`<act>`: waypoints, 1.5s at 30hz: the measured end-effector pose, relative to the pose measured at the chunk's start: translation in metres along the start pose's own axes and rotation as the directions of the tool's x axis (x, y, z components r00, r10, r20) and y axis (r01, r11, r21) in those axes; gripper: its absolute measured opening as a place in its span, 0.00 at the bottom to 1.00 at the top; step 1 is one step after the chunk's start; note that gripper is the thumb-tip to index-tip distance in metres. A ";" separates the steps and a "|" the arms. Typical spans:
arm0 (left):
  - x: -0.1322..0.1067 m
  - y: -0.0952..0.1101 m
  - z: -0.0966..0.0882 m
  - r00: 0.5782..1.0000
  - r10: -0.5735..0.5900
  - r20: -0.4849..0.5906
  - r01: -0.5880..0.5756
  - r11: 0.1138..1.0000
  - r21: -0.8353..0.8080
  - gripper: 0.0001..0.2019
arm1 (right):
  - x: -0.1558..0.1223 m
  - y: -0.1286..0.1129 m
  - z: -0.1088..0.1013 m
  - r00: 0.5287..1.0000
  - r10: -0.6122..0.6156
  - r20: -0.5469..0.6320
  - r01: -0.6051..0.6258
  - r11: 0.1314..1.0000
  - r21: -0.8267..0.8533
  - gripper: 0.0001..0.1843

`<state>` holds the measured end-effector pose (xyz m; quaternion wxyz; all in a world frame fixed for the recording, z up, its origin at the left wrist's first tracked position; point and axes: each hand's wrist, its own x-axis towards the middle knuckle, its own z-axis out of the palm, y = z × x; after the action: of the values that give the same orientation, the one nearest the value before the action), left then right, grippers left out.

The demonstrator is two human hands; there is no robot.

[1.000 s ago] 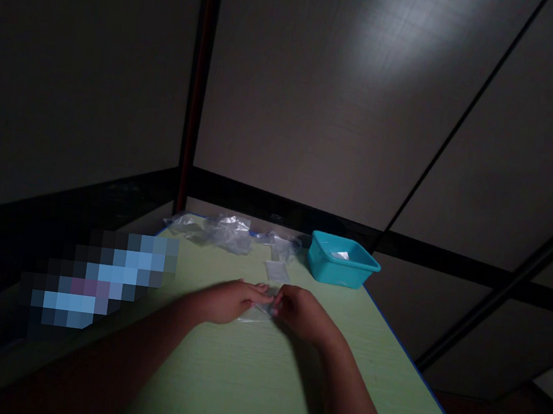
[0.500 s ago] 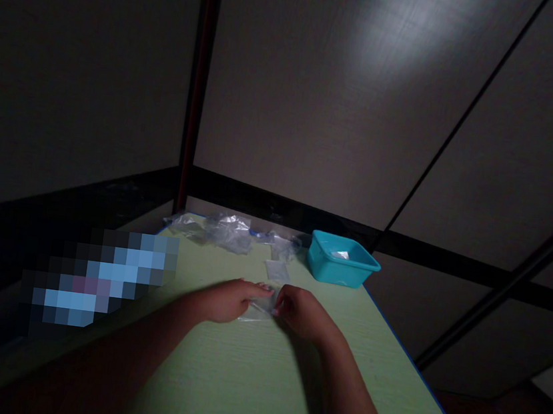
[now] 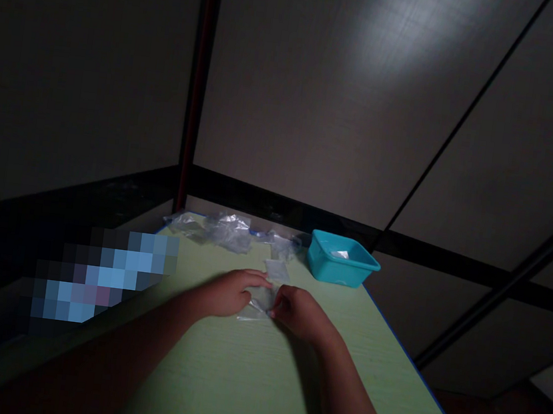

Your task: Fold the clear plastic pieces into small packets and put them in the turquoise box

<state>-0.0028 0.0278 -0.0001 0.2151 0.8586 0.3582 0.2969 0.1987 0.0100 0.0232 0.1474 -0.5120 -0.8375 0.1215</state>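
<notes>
A clear plastic bag (image 3: 254, 311) lies on the pale green table (image 3: 235, 376) between my hands. My left hand (image 3: 231, 293) rests at its left side with thumb and fingers spread apart, the fingertips touching the plastic. My right hand (image 3: 294, 310) pinches the bag's right edge, fingers curled and thumb pressed in. Just beyond the hands, a flat whitish plastic piece (image 3: 277, 270) lies on the table.
A turquoise plastic basin (image 3: 336, 271) stands at the back right, with something shiny and pale inside. Crumpled clear plastic bags (image 3: 227, 233) heap along the far edge, and more thin plastic (image 3: 284, 245) lies beside the basin. Wall panels (image 3: 308, 117) rise behind the table.
My left hand's fingers have spread wider and lifted slightly away, uncovering more of the bag. My right hand keeps its pinch in nearly the same place.
</notes>
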 end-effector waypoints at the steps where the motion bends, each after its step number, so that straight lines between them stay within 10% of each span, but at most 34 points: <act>1: 0.000 0.002 -0.001 0.999 0.015 -0.041 -0.014 1.000 0.025 0.26 | 0.000 0.000 0.000 1.000 0.001 0.002 -0.001 1.000 -0.001 0.07; 12: -0.003 0.000 0.006 0.983 0.134 0.122 -0.144 0.987 0.071 0.22 | 0.002 0.009 0.000 0.997 -0.077 -0.028 0.079 0.993 0.090 0.11; 24: 0.001 -0.002 0.009 0.982 0.133 0.131 -0.163 0.955 0.248 0.18 | 0.007 0.024 -0.003 0.963 0.249 -0.106 -0.253 0.967 -0.030 0.13; 38: 0.004 0.002 0.016 0.972 0.182 0.151 -0.228 0.893 0.388 0.19 | 0.005 0.017 0.006 0.959 0.275 -0.063 -0.282 0.944 -0.173 0.18; 45: 0.006 0.001 0.020 0.972 0.186 0.142 -0.228 0.891 0.393 0.18 | 0.004 0.009 0.004 0.908 0.322 -0.269 -0.402 0.853 -0.333 0.19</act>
<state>0.0142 0.0281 -0.0117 0.0167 0.9316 0.3072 0.1936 0.2024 0.0177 0.0165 0.1045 -0.6894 -0.7133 -0.0709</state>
